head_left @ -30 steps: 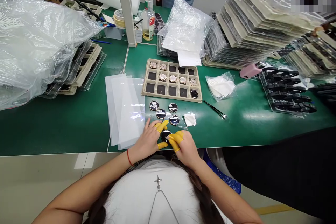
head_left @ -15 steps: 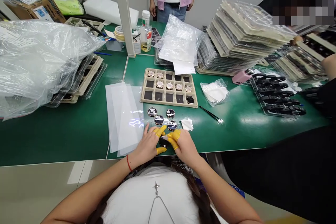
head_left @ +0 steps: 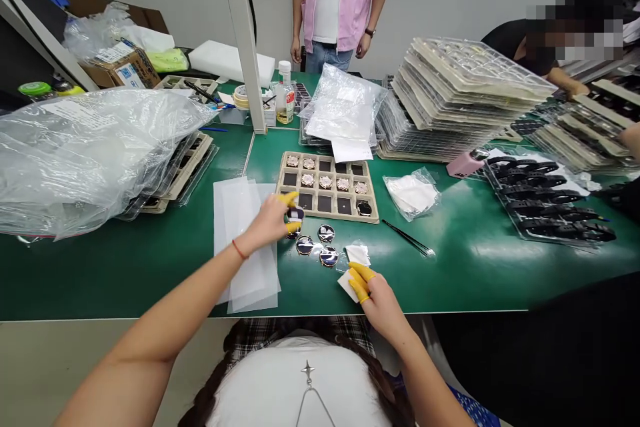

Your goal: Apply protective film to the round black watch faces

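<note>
My left hand (head_left: 275, 219), with yellow finger cots, grips a round dark-faced watch head (head_left: 297, 215) by its edges, at the tray's lower left corner. Below it on the table lie several more watch heads (head_left: 329, 256), dark glass facing up. My right hand (head_left: 373, 290), also in yellow finger cots, pinches a folded white cloth (head_left: 349, 285) near the table's front edge. A small white packet (head_left: 357, 254) rests just beyond that cloth. The beige compartment tray (head_left: 327, 218) holds several rose-gold watch heads in its upper rows and one dark-faced one at the lower right.
Black tweezers (head_left: 409, 238) and a bagged white pad (head_left: 413, 193) lie right of the tray. Translucent sheets (head_left: 245, 247) lie left. Tall tray stacks (head_left: 450, 93), a pink bottle (head_left: 466, 163) and black straps (head_left: 545, 200) stand right. A person in pink (head_left: 345, 0) stands opposite.
My hands have parted. My left hand has carried the watch head forward and left to the tray's corner; my right hand has moved right and down with the white cloth. The view has shifted.
</note>
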Tool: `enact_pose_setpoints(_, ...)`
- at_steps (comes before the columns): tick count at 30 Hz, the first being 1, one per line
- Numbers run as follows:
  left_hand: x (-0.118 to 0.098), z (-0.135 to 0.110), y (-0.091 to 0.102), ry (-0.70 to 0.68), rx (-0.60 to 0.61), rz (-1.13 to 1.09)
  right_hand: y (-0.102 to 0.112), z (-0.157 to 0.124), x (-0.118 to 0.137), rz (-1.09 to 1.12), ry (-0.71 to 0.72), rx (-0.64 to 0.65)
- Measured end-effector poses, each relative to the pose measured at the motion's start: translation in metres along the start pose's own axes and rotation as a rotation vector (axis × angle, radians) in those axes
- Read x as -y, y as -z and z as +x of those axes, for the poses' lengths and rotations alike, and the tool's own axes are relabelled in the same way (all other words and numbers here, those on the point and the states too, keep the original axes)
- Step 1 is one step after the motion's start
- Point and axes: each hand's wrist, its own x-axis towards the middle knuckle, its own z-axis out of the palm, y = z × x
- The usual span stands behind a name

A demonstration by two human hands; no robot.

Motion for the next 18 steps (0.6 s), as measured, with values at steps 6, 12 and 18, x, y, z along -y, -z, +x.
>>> enact_pose_setpoints(6,0.047,0.085,0.004,0.041,-0.048,0.104,0.006,-0.004,-0.039,-0.062,-0.171,-0.142)
enact_pose_setpoints(12,0.007,0.04,-0.014,-0.143,0.058,0.046,0.022,0.011,-0.06,-0.205,-0.249,-0.18)
enact_pose_setpoints(18,-0.038,0.019,-0.029,-0.379,0.378,0.067,0.019,0.039,-0.03,-0.271,-0.077,-0.196)
